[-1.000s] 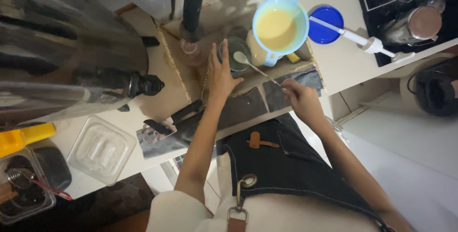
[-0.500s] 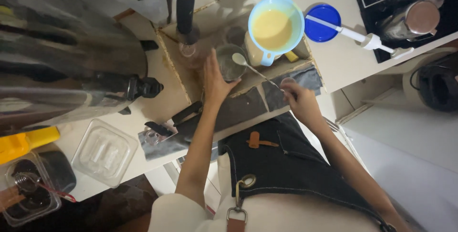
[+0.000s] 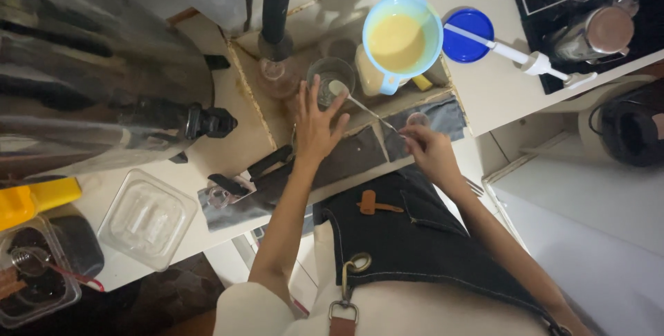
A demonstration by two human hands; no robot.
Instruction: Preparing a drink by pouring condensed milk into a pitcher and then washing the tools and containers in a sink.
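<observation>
My left hand (image 3: 315, 124) rests with fingers spread against the near side of a clear glass cup (image 3: 330, 77) in the recessed tray of the counter. My right hand (image 3: 427, 151) pinches the handle end of a long metal spoon (image 3: 360, 104). The spoon's bowl sits over the rim of the glass. Just behind the glass stands a light blue measuring jug (image 3: 402, 40) filled with pale yellow liquid.
A blue lid (image 3: 467, 35) with a white pump nozzle (image 3: 532, 61) lies right of the jug. A large steel urn with a black tap (image 3: 207, 122) fills the left. A clear plastic tub (image 3: 146, 217), a yellow object (image 3: 28, 201) and grey cloths (image 3: 439, 116) are nearby.
My left hand has slid forward and spread its fingers against the glass. The spoon has swung over the glass rim, and my right hand has edged slightly left.
</observation>
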